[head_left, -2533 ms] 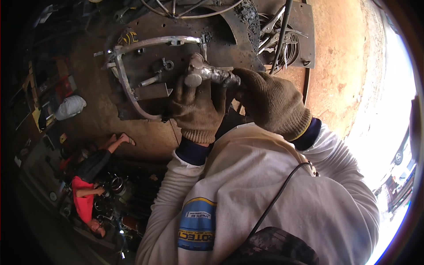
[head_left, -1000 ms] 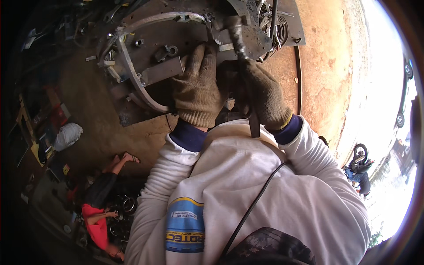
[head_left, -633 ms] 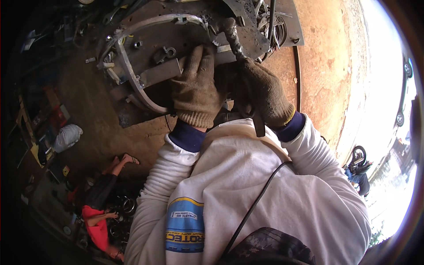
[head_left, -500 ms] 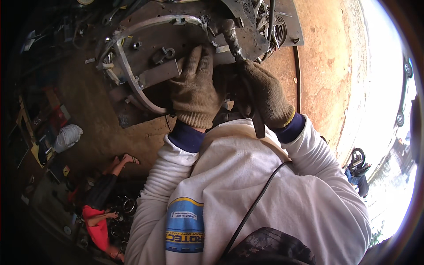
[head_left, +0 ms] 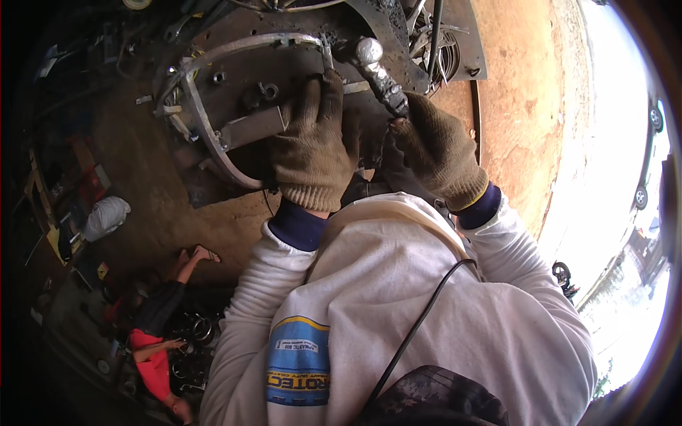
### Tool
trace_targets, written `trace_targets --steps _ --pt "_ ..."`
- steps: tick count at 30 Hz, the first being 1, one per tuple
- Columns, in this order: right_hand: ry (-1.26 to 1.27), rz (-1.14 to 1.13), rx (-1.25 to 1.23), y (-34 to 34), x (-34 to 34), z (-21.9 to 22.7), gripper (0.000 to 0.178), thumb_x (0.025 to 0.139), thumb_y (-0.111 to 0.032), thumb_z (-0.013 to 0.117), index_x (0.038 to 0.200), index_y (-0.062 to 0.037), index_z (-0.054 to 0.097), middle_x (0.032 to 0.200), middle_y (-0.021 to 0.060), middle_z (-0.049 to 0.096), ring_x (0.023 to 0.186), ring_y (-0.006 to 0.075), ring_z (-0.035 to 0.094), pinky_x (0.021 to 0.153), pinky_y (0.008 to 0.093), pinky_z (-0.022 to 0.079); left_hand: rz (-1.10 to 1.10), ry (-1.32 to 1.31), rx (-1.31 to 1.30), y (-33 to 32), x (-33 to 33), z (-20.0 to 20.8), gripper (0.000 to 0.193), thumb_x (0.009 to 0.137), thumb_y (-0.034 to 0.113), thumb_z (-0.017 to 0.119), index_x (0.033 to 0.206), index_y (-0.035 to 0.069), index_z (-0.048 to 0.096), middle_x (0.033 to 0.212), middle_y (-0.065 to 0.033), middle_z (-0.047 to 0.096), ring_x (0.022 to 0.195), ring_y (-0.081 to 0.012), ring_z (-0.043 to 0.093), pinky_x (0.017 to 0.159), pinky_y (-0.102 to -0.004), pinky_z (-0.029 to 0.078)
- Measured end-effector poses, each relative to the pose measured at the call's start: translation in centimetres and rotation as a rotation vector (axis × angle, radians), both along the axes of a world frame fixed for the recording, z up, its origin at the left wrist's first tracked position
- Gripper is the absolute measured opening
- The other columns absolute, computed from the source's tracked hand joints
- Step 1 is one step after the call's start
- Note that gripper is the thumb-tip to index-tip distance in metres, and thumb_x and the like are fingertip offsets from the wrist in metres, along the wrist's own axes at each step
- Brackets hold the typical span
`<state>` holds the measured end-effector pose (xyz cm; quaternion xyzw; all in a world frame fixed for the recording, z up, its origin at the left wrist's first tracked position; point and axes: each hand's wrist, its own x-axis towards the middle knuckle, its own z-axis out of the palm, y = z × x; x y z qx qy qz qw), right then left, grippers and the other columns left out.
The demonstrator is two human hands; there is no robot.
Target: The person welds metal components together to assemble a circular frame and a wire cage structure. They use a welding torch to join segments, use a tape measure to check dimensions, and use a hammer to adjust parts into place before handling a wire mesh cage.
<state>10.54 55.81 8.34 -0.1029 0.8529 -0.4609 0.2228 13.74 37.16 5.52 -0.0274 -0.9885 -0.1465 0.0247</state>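
Note:
My right hand [head_left: 444, 149], in a brown knit glove, is closed round a hammer [head_left: 384, 86]. Its rounded, shiny head points up and away over the metal plate, and its shaft looks rough and lumpy. To its left, my gloved left hand [head_left: 315, 145] reaches over the dark metal workpiece [head_left: 234, 89]. Its fingertips pinch a short metal bar [head_left: 327, 53] beside the end of a curved metal strip [head_left: 201, 113]. A flat piece of metal [head_left: 252, 128] lies next to that hand's knuckles. The palm side of the left hand is hidden.
Coiled wire and rods [head_left: 447, 53] lie at the far right of the work surface. A person in a red top [head_left: 153, 366] is at the lower left near metal parts. A white sack [head_left: 106, 218] lies at the left. Brown ground [head_left: 518, 92] stretches to the right.
The hammer has turned and its head now shows bright and rounded; my right hand moved slightly right and down. The short bar at my left fingertips stands more upright.

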Motion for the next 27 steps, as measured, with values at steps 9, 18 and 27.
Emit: trace_targets --steps 9,18,27 --pt "0.01 0.077 0.145 -0.7 -0.9 -0.6 0.041 0.094 -0.027 0.066 0.129 -0.0066 0.059 0.109 0.0172 0.07 0.098 0.0362 0.069 0.081 0.0435 0.056 0.046 -0.009 -0.031 0.2 0.3 -0.2 0.059 0.088 0.033 0.069 0.139 0.009 0.055 0.132 -0.0178 0.059 0.117 -0.0397 0.059 0.102 -0.051 0.047" --pt "-0.023 0.111 0.082 -0.7 -1.4 -0.2 0.04 0.095 -0.028 0.064 0.127 -0.0033 0.059 0.111 0.022 0.068 0.097 0.0405 0.068 0.08 0.045 0.055 0.064 0.018 -0.025 0.4 0.4 -0.4 0.045 0.089 0.03 0.068 0.13 0.01 0.064 0.126 -0.0152 0.064 0.109 -0.0373 0.063 0.101 -0.0469 0.049" --pt "0.155 -0.017 -0.083 0.0 -0.2 -1.3 0.035 0.101 -0.024 0.059 0.126 -0.0005 0.06 0.09 0.0149 0.069 0.077 0.0252 0.068 0.068 0.036 0.054 0.095 0.039 0.005 0.6 0.0 -0.6 0.046 0.09 0.029 0.067 0.132 0.011 0.063 0.125 -0.0146 0.065 0.108 -0.0362 0.064 0.098 -0.0456 0.052"
